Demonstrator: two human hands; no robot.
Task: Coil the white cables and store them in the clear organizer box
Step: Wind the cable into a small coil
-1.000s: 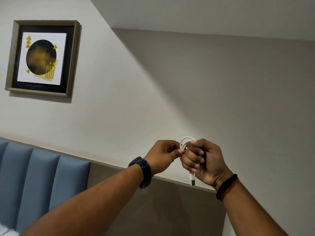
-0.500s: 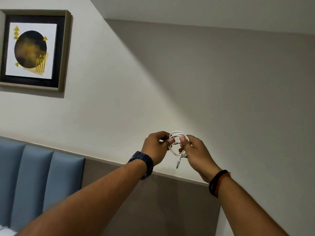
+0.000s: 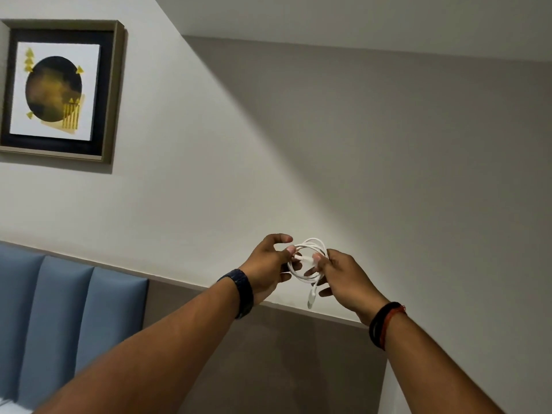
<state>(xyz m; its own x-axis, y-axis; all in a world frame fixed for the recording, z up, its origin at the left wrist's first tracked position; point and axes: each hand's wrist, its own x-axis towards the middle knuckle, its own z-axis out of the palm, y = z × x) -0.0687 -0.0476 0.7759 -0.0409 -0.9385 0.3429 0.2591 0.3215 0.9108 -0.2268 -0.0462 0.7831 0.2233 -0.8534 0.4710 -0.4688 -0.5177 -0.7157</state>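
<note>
- Hands raised in front of a bare wall hold a white cable [image 3: 307, 258] wound into a small ring, well clear of any surface, likely so the loops hang free while being tidied.
- Left hand [image 3: 268, 264] is partly curled, thumb and forefinger pinching the ring's near side with the other fingers loose.
- Right hand [image 3: 343, 279] pinches the opposite side, remaining fingers spread below, probably keeping the loops from springing apart.
- One plug end [image 3: 311, 300] dangles under the coil, not yet tucked in.
- Clear organizer box is out of view; storing seems to remain.
</note>
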